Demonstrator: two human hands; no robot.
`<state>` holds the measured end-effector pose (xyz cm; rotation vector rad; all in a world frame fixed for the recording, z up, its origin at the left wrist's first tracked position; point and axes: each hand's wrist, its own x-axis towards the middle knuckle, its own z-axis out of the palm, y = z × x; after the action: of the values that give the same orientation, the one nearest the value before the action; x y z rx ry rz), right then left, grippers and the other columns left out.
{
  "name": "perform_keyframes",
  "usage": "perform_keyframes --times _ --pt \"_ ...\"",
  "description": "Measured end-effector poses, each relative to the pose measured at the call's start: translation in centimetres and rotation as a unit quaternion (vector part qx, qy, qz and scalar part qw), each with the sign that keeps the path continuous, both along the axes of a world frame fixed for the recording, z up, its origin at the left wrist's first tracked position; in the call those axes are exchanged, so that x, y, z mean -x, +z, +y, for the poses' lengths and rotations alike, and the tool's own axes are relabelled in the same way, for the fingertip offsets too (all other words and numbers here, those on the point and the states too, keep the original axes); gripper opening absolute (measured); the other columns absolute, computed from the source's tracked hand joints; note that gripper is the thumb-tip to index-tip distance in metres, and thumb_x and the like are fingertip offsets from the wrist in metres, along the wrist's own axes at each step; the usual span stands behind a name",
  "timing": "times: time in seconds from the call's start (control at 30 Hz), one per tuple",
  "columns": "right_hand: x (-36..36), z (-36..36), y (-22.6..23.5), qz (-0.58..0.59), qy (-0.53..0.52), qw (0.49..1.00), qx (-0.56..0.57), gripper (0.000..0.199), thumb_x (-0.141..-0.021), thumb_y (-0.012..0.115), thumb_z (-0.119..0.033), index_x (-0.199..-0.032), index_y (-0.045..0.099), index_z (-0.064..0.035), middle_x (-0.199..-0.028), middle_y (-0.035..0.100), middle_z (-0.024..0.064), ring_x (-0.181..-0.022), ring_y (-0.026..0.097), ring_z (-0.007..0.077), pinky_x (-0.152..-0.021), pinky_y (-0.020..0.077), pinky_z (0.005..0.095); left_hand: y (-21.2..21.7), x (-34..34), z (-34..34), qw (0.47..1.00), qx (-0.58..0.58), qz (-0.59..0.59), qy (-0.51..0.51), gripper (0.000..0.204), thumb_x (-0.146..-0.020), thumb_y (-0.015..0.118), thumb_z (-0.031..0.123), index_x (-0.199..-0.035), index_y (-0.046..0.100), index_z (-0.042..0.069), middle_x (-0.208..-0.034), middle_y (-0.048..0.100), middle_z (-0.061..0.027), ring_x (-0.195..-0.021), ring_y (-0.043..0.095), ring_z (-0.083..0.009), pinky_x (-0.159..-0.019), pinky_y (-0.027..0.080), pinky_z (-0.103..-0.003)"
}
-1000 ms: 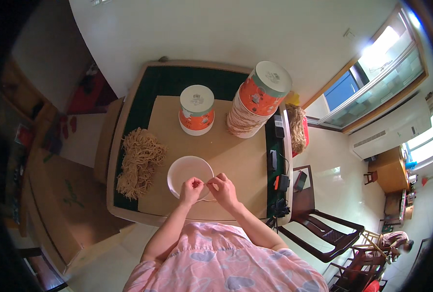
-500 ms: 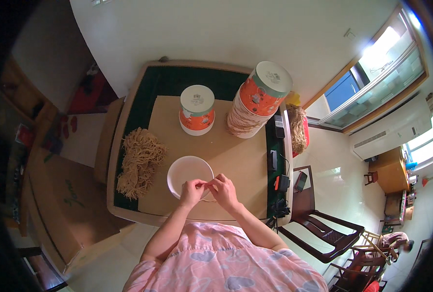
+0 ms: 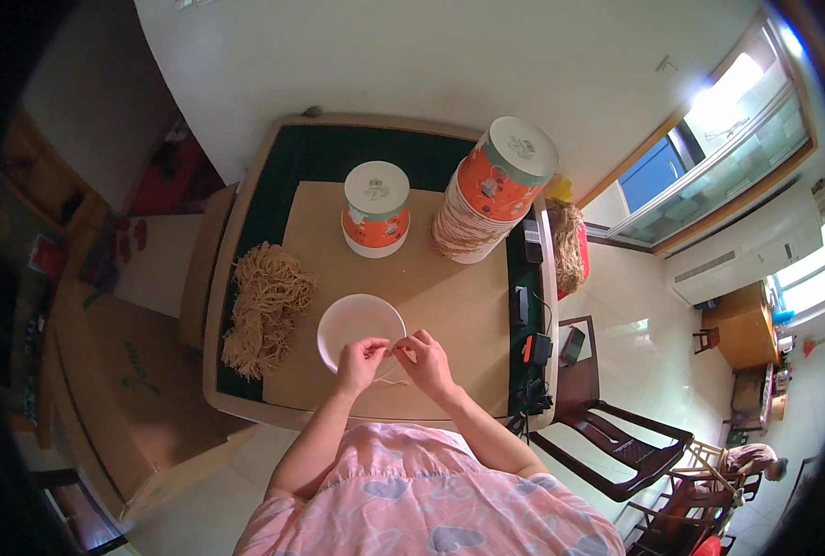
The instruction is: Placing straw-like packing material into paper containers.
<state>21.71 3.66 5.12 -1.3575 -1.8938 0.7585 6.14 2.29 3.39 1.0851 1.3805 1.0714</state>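
An open white paper bucket (image 3: 346,320) stands on the cardboard sheet in front of me. Over its near right rim, my left hand (image 3: 360,361) and my right hand (image 3: 421,360) meet, fingertips pinched. Between them runs a thin beige cord (image 3: 392,382), whose loose end trails below the hands; the exact spot where the fingers grip is too small to make out. To the left lies a loose heap of beige cords (image 3: 269,310). Beyond the bucket, an orange and white paper bucket (image 3: 376,211) rests upside down.
At the back right rises a tall stack of upturned buckets (image 3: 496,185), cords bunched around its lower part. Chargers and cables (image 3: 533,347) line the table's right edge. A dark wooden chair (image 3: 616,435) stands to the right, a large cardboard box (image 3: 144,398) to the left. Far right, another person sits.
My hands have drawn slightly apart at the fingertips, and the cord's tail shows more below them. The white bucket has shifted very slightly.
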Motion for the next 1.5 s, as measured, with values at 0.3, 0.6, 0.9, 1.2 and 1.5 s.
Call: perform_keyframes --times 0.3,0.6,0.9,1.2,1.5 --pt "0.0 0.1 0.0 -0.022 0.014 0.999 -0.032 0.008 -0.073 0.066 -0.012 -0.078 0.064 -0.0064 -0.076 0.057 0.0108 -0.068 0.056 0.0285 -0.061 0.046 0.0371 1.7 -0.6 0.1 0.985 -0.044 0.169 -0.017 0.009 -0.081 0.061 0.008 -0.082 0.065 0.001 -0.075 0.066 -0.0087 -0.064 0.061 -0.014 -0.059 0.048 -0.025" --pt "0.0 0.6 -0.1 -0.028 0.048 0.995 -0.079 0.008 -0.073 0.065 -0.009 -0.078 0.061 -0.004 -0.073 0.056 0.0107 -0.067 0.056 0.0281 -0.06 0.0455 0.0369 0.5 -1.1 0.2 0.977 -0.106 0.171 0.071 0.007 -0.08 0.06 0.006 -0.075 0.057 0.001 -0.071 0.06 -0.0107 -0.057 0.057 -0.02 -0.053 0.045 -0.03" --pt "0.2 -0.1 0.8 0.053 0.008 0.998 0.017 0.008 -0.076 0.064 -0.009 -0.081 0.061 -0.0037 -0.074 0.057 0.0096 -0.065 0.057 0.0228 -0.056 0.0466 0.0316 2.7 -1.4 0.1 0.985 -0.084 0.152 0.022 0.008 -0.082 0.059 0.008 -0.079 0.061 0.001 -0.072 0.063 -0.0069 -0.06 0.059 -0.0134 -0.054 0.046 -0.027" --pt "-0.5 -0.2 0.2 -0.004 0.005 0.997 -0.073 0.008 -0.072 0.064 -0.006 -0.079 0.059 -0.0057 -0.073 0.058 0.0068 -0.064 0.056 0.0219 -0.06 0.0438 0.0336 4.3 -0.9 -0.7 0.99 0.044 0.116 -0.071 0.009 -0.081 0.061 0.01 -0.08 0.062 0.001 -0.064 0.061 -0.0038 -0.058 0.056 -0.0085 -0.053 0.044 -0.024" --pt "-0.6 0.0 -0.5 0.002 -0.015 0.998 -0.066 0.008 -0.07 0.063 -0.006 -0.075 0.056 -0.0078 -0.072 0.056 0.0068 -0.069 0.055 0.0244 -0.061 0.0407 0.0353 6.3 -1.2 -1.1 0.992 -0.008 0.081 -0.097 0.01 -0.081 0.061 0.009 -0.074 0.06 0.001 -0.058 0.056 0.0009 -0.054 0.05 -0.0043 -0.05 0.039 -0.021"
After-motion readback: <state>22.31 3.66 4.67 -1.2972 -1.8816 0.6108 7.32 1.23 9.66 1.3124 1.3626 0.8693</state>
